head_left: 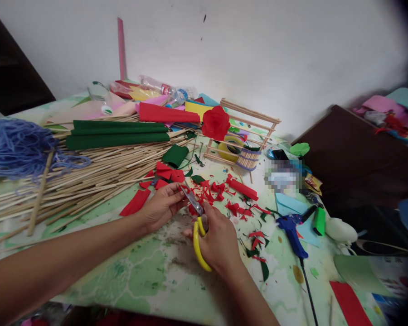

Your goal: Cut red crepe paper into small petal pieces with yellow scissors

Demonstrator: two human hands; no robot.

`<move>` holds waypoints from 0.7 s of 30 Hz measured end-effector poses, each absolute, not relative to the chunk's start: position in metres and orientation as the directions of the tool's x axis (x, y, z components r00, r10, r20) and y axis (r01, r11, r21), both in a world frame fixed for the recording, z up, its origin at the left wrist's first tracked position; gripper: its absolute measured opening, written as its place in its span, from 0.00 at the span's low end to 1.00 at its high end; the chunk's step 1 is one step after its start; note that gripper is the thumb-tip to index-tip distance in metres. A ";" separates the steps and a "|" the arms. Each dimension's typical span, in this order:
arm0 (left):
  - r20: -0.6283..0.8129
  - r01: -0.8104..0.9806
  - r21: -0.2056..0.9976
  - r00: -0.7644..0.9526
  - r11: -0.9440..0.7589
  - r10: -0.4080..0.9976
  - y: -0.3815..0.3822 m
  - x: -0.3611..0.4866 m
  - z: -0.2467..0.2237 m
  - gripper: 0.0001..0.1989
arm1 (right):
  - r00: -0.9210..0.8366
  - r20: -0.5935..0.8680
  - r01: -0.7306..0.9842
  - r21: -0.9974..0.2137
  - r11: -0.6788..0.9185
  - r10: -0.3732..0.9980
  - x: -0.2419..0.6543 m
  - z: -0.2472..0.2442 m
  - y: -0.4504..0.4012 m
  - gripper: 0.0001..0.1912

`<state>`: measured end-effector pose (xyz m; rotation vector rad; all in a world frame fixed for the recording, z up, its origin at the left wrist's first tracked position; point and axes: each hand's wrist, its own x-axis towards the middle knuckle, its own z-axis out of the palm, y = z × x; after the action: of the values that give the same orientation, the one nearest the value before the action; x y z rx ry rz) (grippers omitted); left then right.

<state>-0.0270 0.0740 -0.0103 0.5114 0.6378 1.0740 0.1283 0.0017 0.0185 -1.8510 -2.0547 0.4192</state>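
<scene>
Right hand (221,237) is clamped on yellow-handled metal scissors (194,201), blades pointing toward left hand (163,204). Left thumb and fingertips are near the blade tips; cannot tell what they pinch. Small red scraps (217,190) lie beside the blades on the green-and-white patterned worktop (139,276).

Room along near tablecloth (136,276), sticks (104,165) blocking left, glue gun (295,235) right.
</scene>
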 end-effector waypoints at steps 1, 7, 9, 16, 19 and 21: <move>-0.223 -0.633 0.668 0.331 0.391 0.917 0.074 -0.027 -0.011 0.06 | -0.093 0.051 0.890 -0.443 0.106 0.994 0.128 0.019 0.002 0.33; -0.212 -0.622 0.678 0.344 0.391 0.915 0.075 -0.026 -0.012 0.06 | -0.108 0.041 0.889 -0.444 0.115 0.993 0.129 0.022 0.000 0.26; -0.218 -0.617 0.681 0.344 0.395 0.913 0.075 -0.027 -0.012 0.06 | -0.110 0.040 0.887 -0.446 0.117 0.993 0.129 0.023 0.000 0.24; -0.206 -0.593 0.705 0.353 0.388 0.913 0.076 -0.027 -0.011 0.07 | -0.101 0.018 0.875 -0.475 0.098 0.995 0.130 0.023 0.000 0.19; -0.201 -0.582 0.714 0.363 0.390 0.910 0.079 -0.029 -0.011 0.07 | -0.102 0.014 0.875 -0.474 0.096 0.995 0.131 0.023 0.000 0.19; -0.200 -0.559 0.733 0.369 0.389 0.907 0.081 -0.030 -0.010 0.07 | -0.100 0.018 0.882 -0.462 0.097 0.995 0.131 0.024 0.000 0.18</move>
<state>-0.0304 0.0811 -0.0103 0.6213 0.6574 1.0220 0.1315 0.0000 0.0240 -1.8506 -2.0556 0.4857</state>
